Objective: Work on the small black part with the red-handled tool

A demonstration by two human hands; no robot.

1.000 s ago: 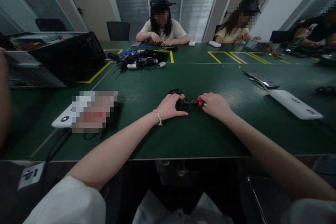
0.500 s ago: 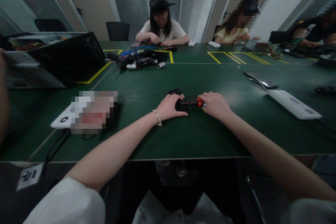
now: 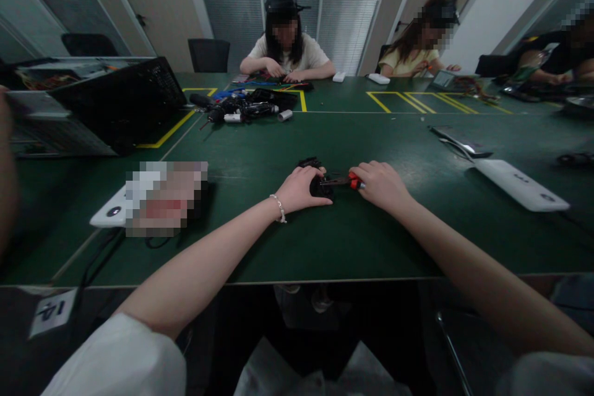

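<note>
My left hand (image 3: pixel 300 189) is closed on a small black object (image 3: pixel 318 185) resting on the green table (image 3: pixel 325 241). A bracelet circles that wrist. My right hand (image 3: pixel 380 184) grips a screwdriver with a red handle (image 3: pixel 355 182); its shaft points left into the black object. Another small black part (image 3: pixel 309 162) lies just behind my left hand.
A white flat device (image 3: pixel 522 184) and a dark tray (image 3: pixel 461 141) lie to the right. A blurred patch with a white device sits at the left, a black open case (image 3: pixel 118 102) behind it. Tools are piled mid-table (image 3: pixel 244 108). Three people work at the far side.
</note>
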